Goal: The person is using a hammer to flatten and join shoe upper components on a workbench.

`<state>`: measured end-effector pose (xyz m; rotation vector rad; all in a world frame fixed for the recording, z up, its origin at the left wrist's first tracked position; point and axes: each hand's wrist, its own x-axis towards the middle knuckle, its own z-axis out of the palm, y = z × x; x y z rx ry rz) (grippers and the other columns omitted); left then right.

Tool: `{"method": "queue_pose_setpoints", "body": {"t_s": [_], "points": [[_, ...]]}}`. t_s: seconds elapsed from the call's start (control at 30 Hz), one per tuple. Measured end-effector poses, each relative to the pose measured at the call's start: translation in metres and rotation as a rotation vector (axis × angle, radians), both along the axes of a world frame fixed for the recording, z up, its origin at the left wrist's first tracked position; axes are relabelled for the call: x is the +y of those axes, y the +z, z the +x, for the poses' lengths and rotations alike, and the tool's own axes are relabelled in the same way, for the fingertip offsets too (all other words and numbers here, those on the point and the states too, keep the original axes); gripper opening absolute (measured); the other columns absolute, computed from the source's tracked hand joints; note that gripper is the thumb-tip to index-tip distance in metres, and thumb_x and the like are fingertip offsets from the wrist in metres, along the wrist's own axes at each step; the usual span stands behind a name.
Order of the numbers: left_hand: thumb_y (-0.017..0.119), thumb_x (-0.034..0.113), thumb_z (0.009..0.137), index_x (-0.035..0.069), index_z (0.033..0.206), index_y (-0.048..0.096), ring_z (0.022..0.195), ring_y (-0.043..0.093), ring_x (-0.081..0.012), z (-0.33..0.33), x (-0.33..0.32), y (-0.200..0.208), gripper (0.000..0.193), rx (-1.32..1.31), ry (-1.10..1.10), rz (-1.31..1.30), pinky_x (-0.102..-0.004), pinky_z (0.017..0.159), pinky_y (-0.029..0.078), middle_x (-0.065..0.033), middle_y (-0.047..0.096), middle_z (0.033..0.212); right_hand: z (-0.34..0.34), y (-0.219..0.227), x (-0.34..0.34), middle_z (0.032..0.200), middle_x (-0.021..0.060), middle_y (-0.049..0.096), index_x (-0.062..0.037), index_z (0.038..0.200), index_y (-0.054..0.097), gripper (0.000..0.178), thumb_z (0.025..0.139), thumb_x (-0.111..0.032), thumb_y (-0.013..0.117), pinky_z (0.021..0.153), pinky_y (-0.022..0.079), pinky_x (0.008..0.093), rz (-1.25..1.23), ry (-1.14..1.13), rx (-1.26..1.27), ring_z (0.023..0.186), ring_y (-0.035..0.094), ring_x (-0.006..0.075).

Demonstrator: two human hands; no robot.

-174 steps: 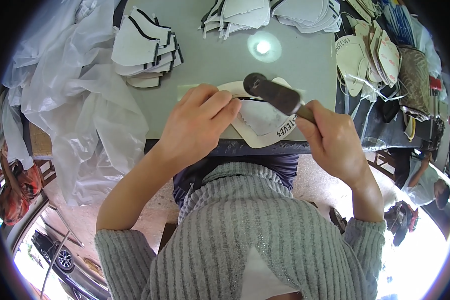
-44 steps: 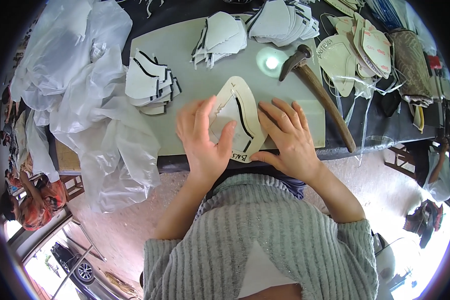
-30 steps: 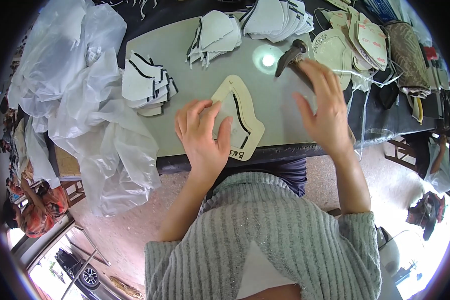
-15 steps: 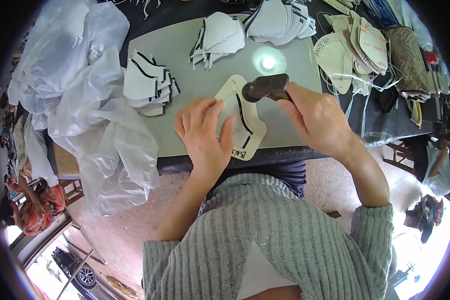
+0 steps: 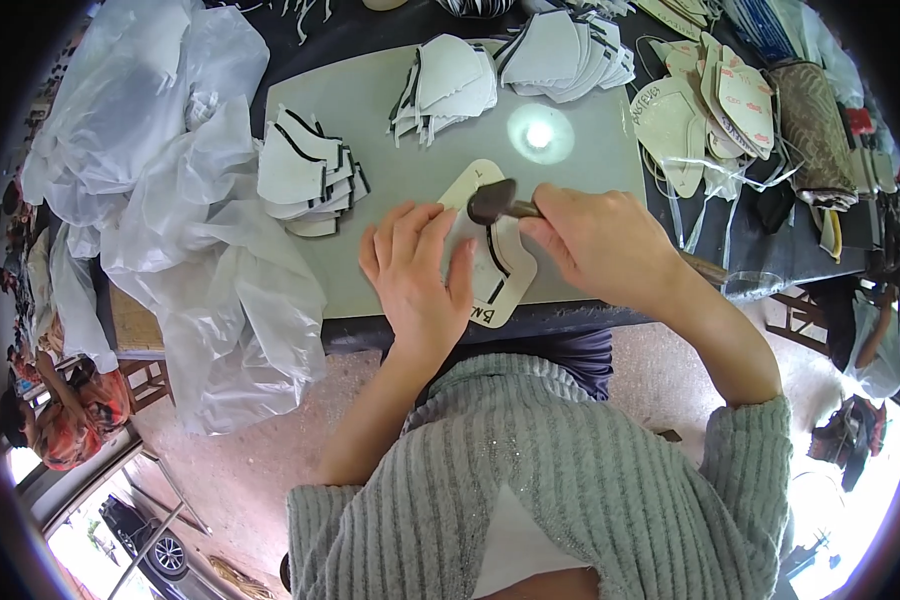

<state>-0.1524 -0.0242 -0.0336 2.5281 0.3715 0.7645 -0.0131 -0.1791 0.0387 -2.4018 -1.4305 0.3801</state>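
Observation:
A cream, curved template board (image 5: 518, 272) lies on the grey work mat near the table's front edge. On it rests a white cut piece with a black strip (image 5: 484, 268) along its curve. My left hand (image 5: 417, 272) lies over the left side of this piece, fingers stretched and thumb apart, pressing it flat. Wrapped round the handle of a dark-headed hammer (image 5: 492, 201), my right hand (image 5: 610, 245) is to the right of the board. The hammer head is over the upper part of the black strip; whether it touches is hard to tell.
Stacks of white pieces with black edges (image 5: 310, 170) (image 5: 450, 80) (image 5: 560, 55) stand on the mat (image 5: 370, 90). Cream templates (image 5: 670, 130) and a brown patterned roll (image 5: 812, 130) lie at the right. Crumpled clear plastic (image 5: 200, 250) covers the left. Another person (image 5: 75, 420) sits far left.
The hammer head has tipped over and come down toward the black strip, with my right hand shifting slightly left. My left hand stays on the piece.

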Motion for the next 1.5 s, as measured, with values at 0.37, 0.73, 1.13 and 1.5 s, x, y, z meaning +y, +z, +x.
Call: {"method": "queue_pose_setpoints", "body": {"t_s": [0.37, 0.73, 1.13, 1.5], "points": [[0.074, 0.013, 0.082, 0.006, 0.11, 0.066, 0.111, 0.057, -0.0303, -0.001, -0.004, 0.001, 0.03, -0.015, 0.017, 0.007, -0.0436, 0.101, 0.033, -0.0065, 0.063, 0.114, 0.002, -0.002, -0.002, 0.069, 0.0164, 0.064, -0.0023, 0.09, 0.051, 0.03, 0.099, -0.031, 0.055, 0.057, 0.051, 0.0479, -0.083, -0.033, -0.032, 0.065, 0.064, 0.0385], [0.069, 0.02, 0.085, 0.009, 0.113, 0.065, 0.119, 0.053, -0.0284, 0.0, -0.003, -0.003, 0.03, 0.031, 0.008, 0.016, -0.0517, 0.106, 0.028, -0.0038, 0.062, 0.115, 0.009, 0.006, -0.002, 0.07, 0.0166, 0.064, -0.0022, 0.089, 0.052, 0.031, 0.098, -0.031, 0.055, 0.057, 0.049, 0.0474, 0.032, 0.008, -0.026, 0.066, 0.064, 0.0384], [0.071, 0.018, 0.083, 0.009, 0.11, 0.065, 0.121, 0.051, -0.0297, 0.001, -0.002, -0.001, 0.029, 0.001, -0.003, 0.003, -0.0512, 0.106, 0.027, -0.005, 0.061, 0.118, 0.018, 0.01, 0.0, 0.073, 0.0158, 0.064, -0.0043, 0.092, 0.052, 0.027, 0.099, -0.031, 0.055, 0.059, 0.049, 0.0493, -0.196, 0.046, -0.077, 0.068, 0.064, 0.0385], [0.072, 0.008, 0.077, 0.01, 0.095, 0.062, 0.097, 0.055, -0.0253, 0.016, 0.003, 0.007, 0.021, -0.014, -0.099, -0.235, -0.045, 0.097, 0.029, -0.0003, 0.063, 0.09, 0.041, -0.037, -0.03, 0.08, 0.0207, 0.065, -0.0018, 0.097, 0.049, 0.03, 0.099, -0.031, 0.057, 0.062, 0.049, 0.0491, 0.062, -0.482, -0.145, 0.072, 0.063, 0.043]]}}
